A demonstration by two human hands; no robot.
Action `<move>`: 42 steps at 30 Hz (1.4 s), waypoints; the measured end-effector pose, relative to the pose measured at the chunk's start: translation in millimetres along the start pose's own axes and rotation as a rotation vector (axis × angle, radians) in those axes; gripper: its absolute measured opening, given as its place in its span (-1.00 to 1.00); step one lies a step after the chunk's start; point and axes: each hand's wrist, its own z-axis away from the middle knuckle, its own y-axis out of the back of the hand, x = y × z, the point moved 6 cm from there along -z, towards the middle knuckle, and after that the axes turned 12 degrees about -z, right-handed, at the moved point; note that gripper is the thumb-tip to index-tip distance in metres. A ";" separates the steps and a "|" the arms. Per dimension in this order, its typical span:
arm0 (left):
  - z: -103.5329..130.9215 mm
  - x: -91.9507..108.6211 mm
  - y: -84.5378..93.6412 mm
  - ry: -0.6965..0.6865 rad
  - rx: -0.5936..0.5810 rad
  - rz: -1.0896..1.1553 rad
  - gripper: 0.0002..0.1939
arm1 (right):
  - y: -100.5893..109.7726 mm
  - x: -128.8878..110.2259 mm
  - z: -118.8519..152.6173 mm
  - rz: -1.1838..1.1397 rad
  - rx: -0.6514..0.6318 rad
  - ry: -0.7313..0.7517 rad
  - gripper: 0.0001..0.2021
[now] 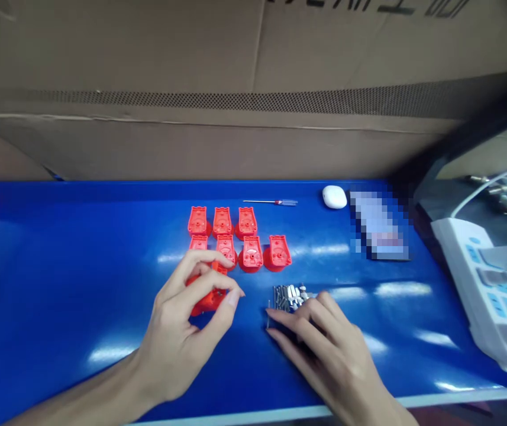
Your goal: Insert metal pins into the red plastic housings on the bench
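Shows bright red on the boxy plastic housings beyond the left hand, glossy blue on the smooth tabletop beneath. Has grey on the thin metal pin in the right hand; mixes dark grey and white in the small loose parts alongside. Spreads brown, with a dark-dotted band, over the flat cardboard panel beyond both hands.

Left of the pile of small parts, the left hand holds a red plastic piece (partly hidden by fingers). Just beside the pile, a slim metal pin is at the right hand's fingertips.
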 end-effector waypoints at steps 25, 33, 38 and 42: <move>1.2 -1.6 -2.2 -0.013 -0.015 0.006 -0.82 | 9.8 2.4 -23.7 0.103 0.051 -0.016 -0.66; -0.1 -0.1 -0.8 -0.029 -0.002 -0.007 -0.83 | -12.3 -5.9 -45.5 0.202 -0.030 -0.050 -0.60; 1.3 0.0 -0.8 -0.027 -0.003 0.002 -0.82 | -21.0 -7.6 -50.3 0.126 -0.042 -0.078 -0.65; 2.6 0.1 -0.2 -0.031 -0.001 0.006 -0.84 | -25.4 -10.8 -52.2 0.096 -0.028 -0.091 -0.74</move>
